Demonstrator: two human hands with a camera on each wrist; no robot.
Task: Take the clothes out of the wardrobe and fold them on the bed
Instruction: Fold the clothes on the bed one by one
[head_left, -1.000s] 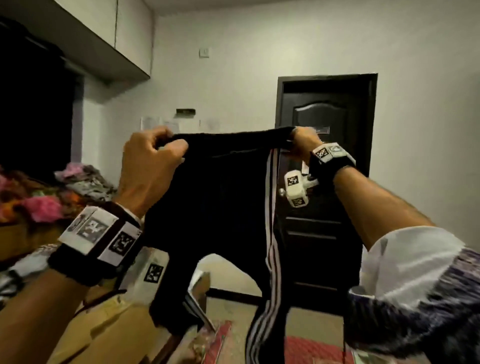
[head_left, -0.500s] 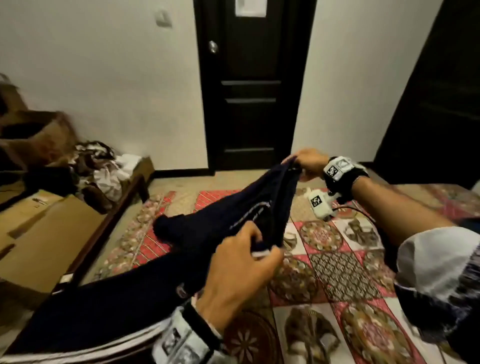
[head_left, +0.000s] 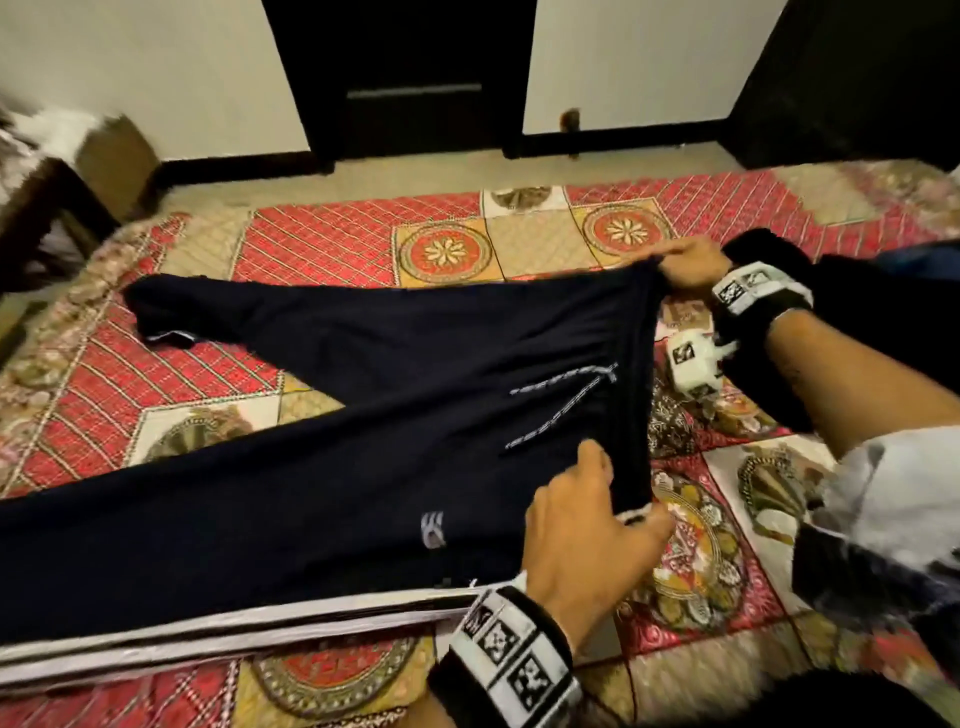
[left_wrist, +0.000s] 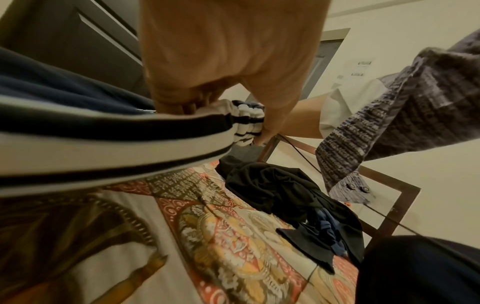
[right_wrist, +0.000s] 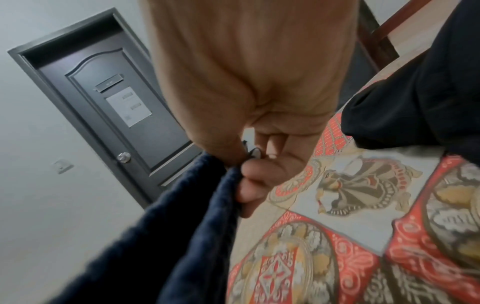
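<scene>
Dark navy track pants (head_left: 332, 415) with white side stripes lie spread across the patterned bed cover (head_left: 322, 244), legs running to the left. My left hand (head_left: 587, 519) grips the near end of the waistband, whose striped elastic (left_wrist: 246, 121) bunches in its fingers. My right hand (head_left: 685, 262) pinches the far end of the waistband, and the navy cloth (right_wrist: 182, 226) hangs from its thumb and fingers (right_wrist: 249, 185). The waistband is stretched between both hands, slightly above the bed.
A heap of dark clothes (left_wrist: 283, 197) lies on the bed to my right, near the wooden bed frame (left_wrist: 384, 205). A dark door (head_left: 400, 78) stands beyond the foot of the bed. Furniture with piled laundry (head_left: 47, 140) is at far left.
The pants went from being held up in the air to lying spread on the bed. Both hands dropped with the waistband, and the view tilted down toward the bed.
</scene>
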